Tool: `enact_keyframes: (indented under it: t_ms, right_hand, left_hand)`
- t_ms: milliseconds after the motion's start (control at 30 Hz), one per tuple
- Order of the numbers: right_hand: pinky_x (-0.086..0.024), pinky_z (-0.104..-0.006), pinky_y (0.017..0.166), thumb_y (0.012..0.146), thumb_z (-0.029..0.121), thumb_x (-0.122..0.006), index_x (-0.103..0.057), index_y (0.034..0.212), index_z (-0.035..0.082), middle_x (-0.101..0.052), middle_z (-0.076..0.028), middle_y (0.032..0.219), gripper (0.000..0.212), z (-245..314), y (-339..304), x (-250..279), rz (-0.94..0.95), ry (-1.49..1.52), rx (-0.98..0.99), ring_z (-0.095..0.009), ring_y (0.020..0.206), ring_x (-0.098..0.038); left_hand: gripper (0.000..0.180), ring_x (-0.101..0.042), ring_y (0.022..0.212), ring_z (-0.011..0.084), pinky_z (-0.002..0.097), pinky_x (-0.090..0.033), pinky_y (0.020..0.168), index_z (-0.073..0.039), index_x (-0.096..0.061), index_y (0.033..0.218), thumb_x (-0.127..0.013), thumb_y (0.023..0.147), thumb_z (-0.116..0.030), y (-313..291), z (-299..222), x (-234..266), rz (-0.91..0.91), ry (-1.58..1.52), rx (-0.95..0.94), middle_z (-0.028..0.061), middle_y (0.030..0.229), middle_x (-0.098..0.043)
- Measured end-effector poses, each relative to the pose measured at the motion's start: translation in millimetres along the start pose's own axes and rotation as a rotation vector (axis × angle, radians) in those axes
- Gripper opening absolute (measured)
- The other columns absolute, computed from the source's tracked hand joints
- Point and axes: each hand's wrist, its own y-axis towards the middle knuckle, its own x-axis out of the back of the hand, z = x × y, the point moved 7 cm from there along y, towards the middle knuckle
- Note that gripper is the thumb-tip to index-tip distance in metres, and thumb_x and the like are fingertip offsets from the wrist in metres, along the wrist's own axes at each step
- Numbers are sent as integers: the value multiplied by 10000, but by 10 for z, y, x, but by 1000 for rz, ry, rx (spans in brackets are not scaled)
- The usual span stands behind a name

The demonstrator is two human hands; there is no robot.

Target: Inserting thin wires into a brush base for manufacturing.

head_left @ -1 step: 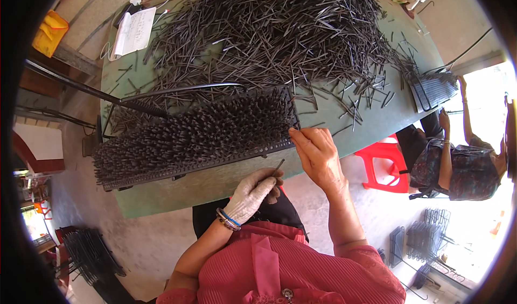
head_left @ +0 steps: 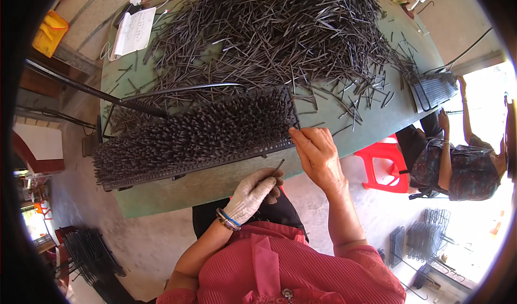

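Observation:
A long black perforated rack (head_left: pixel 231 157) lies aslant near the table's front edge. Densely packed dark rods (head_left: pixel 199 129) stand upright in its holes. My left hand (head_left: pixel 251 194), in a pale work glove, is closed around a thin dark rod (head_left: pixel 279 166) in front of the rack, its tip poking out past the thumb. Bare, my right hand (head_left: pixel 319 156) pinches thumb and forefinger together at the rack's right end; what lies between those fingertips is too small to tell. Behind the rack spreads a big loose heap of dark rods (head_left: pixel 269 32).
The green table (head_left: pixel 156 201) carries a white notebook (head_left: pixel 134 32) and cables at far left. Black metal bars (head_left: pixel 97 91) rise from the rack's left. Beyond a red stool (head_left: pixel 383 166), another person (head_left: pixel 458 166) works at a second rack (head_left: pixel 437 91). Wire racks (head_left: pixel 428 236) stand lower right.

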Motion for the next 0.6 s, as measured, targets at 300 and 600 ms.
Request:
enact_keyframes:
  t_ms: [300,600]
  right_hand:
    - [-461,-365,723,782,25,-695,-669,1018,15,-594,-98,834,238,-28,7,18,52,-19,-114,-283,772,-580]
    - [-509,-275,694,820,27,-708,-688,971,-20,-678,-103,877,159,14,-349,-106,170,613,-546,-165,758,-648]
  left_hand:
    - [305,-603,782,90,229,-515,674,30,-542,1221,-475,996,-165,-9,-9,-1,-25,-16,-8,65,977,-632]
    - [303,-594,811,88,230,-515,719,16,-534,1235,-496,999,-169,20,-92,-147,39,86,-88,57,1006,-605]
